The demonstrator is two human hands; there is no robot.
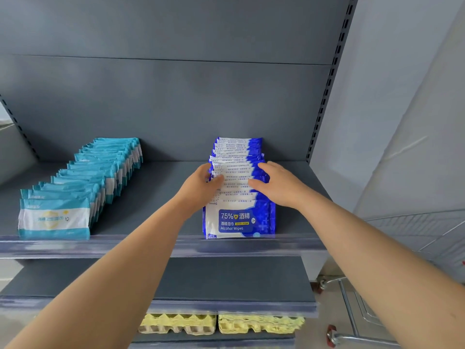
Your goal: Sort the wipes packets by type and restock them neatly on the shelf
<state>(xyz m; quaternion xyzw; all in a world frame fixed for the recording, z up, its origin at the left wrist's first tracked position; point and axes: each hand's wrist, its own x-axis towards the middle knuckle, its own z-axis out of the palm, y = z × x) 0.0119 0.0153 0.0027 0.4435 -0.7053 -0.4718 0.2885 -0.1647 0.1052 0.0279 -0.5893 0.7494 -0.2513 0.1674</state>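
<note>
The alcohol wipes row (236, 220) stands on the shelf (156, 197), right of the other row (83, 187).

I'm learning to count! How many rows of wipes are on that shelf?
2. The teal row is on the left of the shelf; the blue row is toward the right, with the left hand and right hand touching it. More may lie outside the view.
</note>
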